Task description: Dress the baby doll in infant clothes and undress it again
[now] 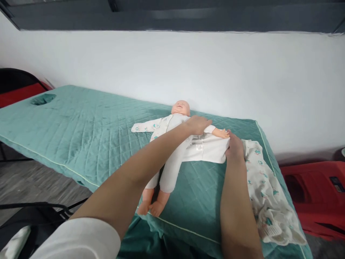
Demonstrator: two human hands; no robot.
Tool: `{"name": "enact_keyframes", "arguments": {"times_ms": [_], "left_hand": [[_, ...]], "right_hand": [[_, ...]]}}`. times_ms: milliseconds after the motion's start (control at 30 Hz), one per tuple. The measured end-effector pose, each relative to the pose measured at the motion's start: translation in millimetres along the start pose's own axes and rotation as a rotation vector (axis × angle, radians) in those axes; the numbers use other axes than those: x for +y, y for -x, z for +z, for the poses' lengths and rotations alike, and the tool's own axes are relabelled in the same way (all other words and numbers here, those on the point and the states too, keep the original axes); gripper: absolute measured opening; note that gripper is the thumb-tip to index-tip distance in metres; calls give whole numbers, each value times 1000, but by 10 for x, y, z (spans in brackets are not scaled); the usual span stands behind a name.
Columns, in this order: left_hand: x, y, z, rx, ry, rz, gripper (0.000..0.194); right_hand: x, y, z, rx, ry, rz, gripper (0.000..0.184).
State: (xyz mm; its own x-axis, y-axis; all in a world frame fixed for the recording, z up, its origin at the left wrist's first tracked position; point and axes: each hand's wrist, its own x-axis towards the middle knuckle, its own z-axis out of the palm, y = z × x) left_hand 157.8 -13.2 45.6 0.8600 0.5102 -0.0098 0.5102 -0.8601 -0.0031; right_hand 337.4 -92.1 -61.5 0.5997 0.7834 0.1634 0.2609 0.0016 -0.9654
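A baby doll (179, 108) lies on its back in white clothing, its bare feet pointing toward me. One of its arms is in the patterned sleeve (147, 126) of a baby shirt, while the other ends in a bare doll hand (221, 133). My left hand (198, 125) is closed over the upper part of that second arm; its fingertips are partly hidden. Beside the doll, the shirt's white inner side (210, 149) lies spread out. My right hand (234, 145) pinches its outer edge, close to the doll's fingers.
The doll rests on a green quilted bed cover (94, 126) with a face hole (44, 99) at the far left. Patterned baby clothing (262, 190) lies crumpled at the right edge. A white wall (172, 64) runs behind; a red plastic object (315, 194) stands at right.
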Motion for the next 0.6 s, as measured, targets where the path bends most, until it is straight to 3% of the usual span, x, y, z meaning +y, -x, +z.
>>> {"name": "enact_keyframes", "arguments": {"times_ms": [133, 233, 400, 600], "left_hand": [[-87, 13, 85, 16, -75, 43, 32], [-146, 31, 95, 18, -119, 40, 29], [-108, 87, 25, 4, -72, 35, 30], [240, 60, 78, 76, 78, 151, 24]], "right_hand": [[-98, -27, -45, 174, -378, 240, 29], [-271, 12, -83, 217, -672, 347, 26], [-570, 127, -56, 164, -698, 273, 27], [-630, 168, 63, 189, -602, 233, 33]]}}
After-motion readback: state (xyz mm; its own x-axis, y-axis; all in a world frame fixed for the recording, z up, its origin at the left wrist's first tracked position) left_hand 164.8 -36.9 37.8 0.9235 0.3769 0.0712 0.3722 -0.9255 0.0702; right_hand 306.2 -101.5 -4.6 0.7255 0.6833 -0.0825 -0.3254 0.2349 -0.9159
